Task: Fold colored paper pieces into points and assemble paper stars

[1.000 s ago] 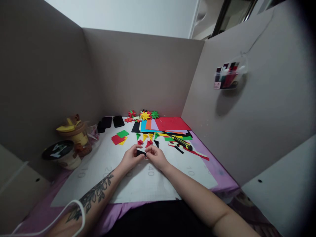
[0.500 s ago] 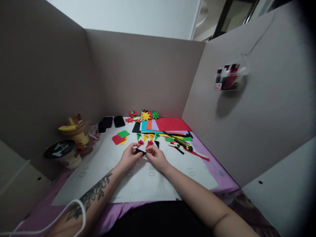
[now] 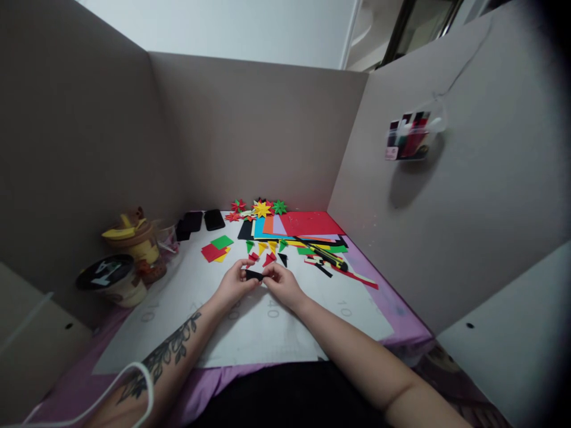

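Both forearms extend forward from the lower edge of the view and converge over the white mat [image 3: 307, 342], bringing the two hands nearly together at the centre. The left hand [image 3: 232, 283] is angled inward to the right, fingers curved, thumb directed toward the other hand; its index finger arches beyond the workpiece, leaving a visible gap above the thumb. The workpiece — a small black paper piece [image 3: 254, 275] — lies between the hands, its left end inside the curve of the left fingers and its right end at the right fingertips. The right hand [image 3: 285, 286] is angled inward to the left, fingers bent and thumb drawn close to them in a narrow pinch on that end (exact fingertip contact is too small to confirm). The left grip is looser, with the thumb at the lower edge of the piece. Just beyond the hands are red folded pieces [image 3: 269, 260] and a black folded piece [image 3: 283, 260]; farther back sits a row of green and yellow folded pieces [image 3: 262, 248]. Paper squares [image 3: 212, 252] lie left of this row, and a cutter knife [image 3: 333, 260] lies to its right.
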### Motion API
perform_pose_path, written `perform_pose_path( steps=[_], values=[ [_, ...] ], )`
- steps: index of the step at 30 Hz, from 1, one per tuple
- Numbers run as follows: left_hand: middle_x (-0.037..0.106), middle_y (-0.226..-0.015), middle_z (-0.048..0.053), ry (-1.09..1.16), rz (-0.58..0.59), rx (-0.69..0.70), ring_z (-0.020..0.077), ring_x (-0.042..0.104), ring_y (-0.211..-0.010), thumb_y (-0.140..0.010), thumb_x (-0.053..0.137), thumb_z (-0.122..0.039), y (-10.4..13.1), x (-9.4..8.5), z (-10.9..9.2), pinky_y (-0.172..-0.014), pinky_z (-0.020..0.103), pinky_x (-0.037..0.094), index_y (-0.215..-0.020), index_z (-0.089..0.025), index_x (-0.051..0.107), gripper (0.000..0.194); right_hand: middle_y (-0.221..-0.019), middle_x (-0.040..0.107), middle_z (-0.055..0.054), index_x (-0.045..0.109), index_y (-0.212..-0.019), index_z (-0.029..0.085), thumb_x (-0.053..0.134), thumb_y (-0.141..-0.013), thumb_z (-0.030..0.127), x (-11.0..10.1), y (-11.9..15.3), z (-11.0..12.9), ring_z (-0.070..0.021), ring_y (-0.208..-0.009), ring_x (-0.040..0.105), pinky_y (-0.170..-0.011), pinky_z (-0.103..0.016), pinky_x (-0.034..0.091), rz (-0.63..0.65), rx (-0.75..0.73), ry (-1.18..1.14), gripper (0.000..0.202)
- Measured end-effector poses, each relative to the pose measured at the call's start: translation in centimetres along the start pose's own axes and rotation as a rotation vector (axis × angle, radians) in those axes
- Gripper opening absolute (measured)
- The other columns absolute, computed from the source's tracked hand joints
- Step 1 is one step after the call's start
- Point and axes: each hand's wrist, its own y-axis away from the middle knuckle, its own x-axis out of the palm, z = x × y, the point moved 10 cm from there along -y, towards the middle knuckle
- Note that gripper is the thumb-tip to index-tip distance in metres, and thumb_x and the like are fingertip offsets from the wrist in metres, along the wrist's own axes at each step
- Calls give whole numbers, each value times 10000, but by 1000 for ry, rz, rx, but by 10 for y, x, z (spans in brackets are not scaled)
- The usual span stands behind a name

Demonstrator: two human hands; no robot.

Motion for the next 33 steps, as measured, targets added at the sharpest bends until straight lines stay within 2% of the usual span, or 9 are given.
perform_pose_path(
  steps=[8,11,16,23,33],
  values=[
    [429,-491,-98,-4,-7,-21,69,404,-420,-615,697,-236,3,2,-7,-437,174,265,-1026,-169,506,458,-728,568,9,560,-751,185,549,-681,172,-1,0,0,-131,-675,543,-618,-244,444,2,1,0,72],
    [452,-506,-94,37,7,-30,67,409,-423,-614,697,-242,3,3,-7,-439,173,265,-1030,-169,496,468,-735,573,1,568,-714,180,554,-675,174,-2,0,3,-136,-692,541,-628,-247,440,-2,-23,48,42],
    [499,-557,-72,45,22,-19,75,448,-458,-622,695,-250,2,4,-3,-456,172,294,-1057,-170,486,490,-721,562,14,559,-758,183,553,-685,172,-1,1,1,-124,-658,528,-598,-233,427,2,5,18,74],
    [495,-588,-73,64,24,-22,75,456,-492,-603,707,-234,1,4,-2,-477,170,307,-1054,-169,486,507,-727,571,7,579,-700,181,561,-674,159,-3,0,2,-126,-663,528,-602,-233,428,-6,-37,98,38],
    [555,-632,-40,119,29,-40,104,525,-539,-562,752,-231,2,4,1,-504,193,363,-1074,-165,521,566,-668,568,16,564,-721,184,515,-734,186,-2,-1,-4,-125,-611,525,-587,-242,430,12,14,94,51]
  ],
)
